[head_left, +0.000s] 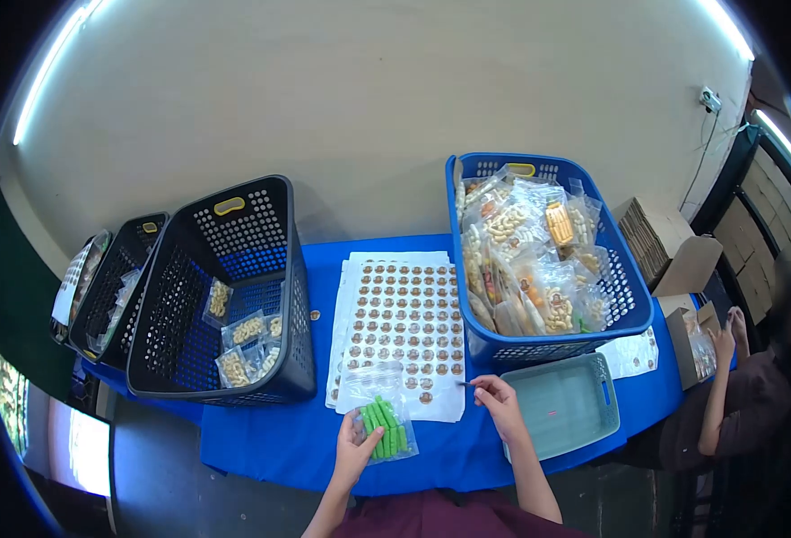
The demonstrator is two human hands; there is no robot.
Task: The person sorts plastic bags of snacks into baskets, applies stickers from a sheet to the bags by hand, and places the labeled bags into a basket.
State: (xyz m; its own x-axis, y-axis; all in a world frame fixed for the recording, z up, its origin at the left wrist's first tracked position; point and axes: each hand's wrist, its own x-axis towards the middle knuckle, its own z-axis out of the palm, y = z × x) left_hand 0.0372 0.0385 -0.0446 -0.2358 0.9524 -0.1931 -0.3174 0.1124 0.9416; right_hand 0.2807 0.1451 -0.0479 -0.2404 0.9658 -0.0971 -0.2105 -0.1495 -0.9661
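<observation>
My left hand (356, 448) is closed on the edge of a clear plastic pouch (382, 412) with several bright green sticks inside. The pouch lies over the lower edge of the sheets of round stickers (400, 332), printed in rows. To the right of the sheets, my right hand (500, 403) is pinched, its thumb and forefinger together on a small, thin, dark item (465, 384) too small to name. That hand is just above the left edge of a grey-green tray (561, 450).
A blue basket (552, 341) heaped with filled pouches stands at the back right. On the left, a dark basket (297, 332) holds several pouches, with more baskets (149, 224) beyond it. A blue cloth (324, 260) covers the table. Another person's hands (729, 334) are near a cardboard box (682, 336).
</observation>
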